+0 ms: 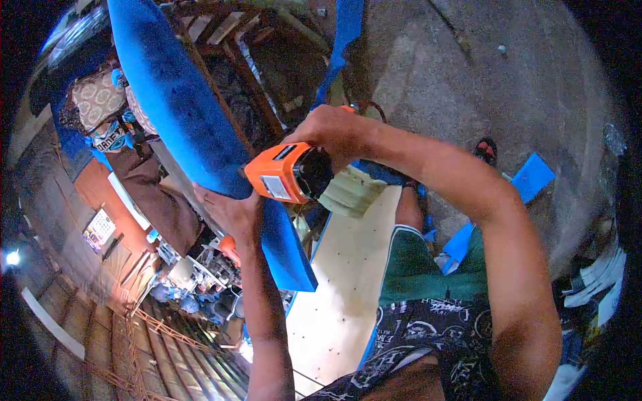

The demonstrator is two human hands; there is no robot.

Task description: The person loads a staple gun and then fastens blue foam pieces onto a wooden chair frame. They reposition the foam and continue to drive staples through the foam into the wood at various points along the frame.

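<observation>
My right hand (329, 134) is wrapped around an orange and black power tool (279, 175). The tool's rear end faces me, and its working tip is hidden. A long, curved piece padded in blue fabric (180, 93) stretches from the top left to just beside the tool. My left hand (231, 210) grips that blue padded piece at its edge, close under the tool. Below my left hand a flat blue section (287, 254) continues down to a squared corner.
A pale board with small dark dots and blue edges (341, 281) lies beside my legs. Blue fabric scraps (533, 177) are on the concrete floor (441, 80). Timber pieces (224, 27) stand behind the padded piece. A cluttered bench area (200, 281) and a wall calendar (100, 227) are at left.
</observation>
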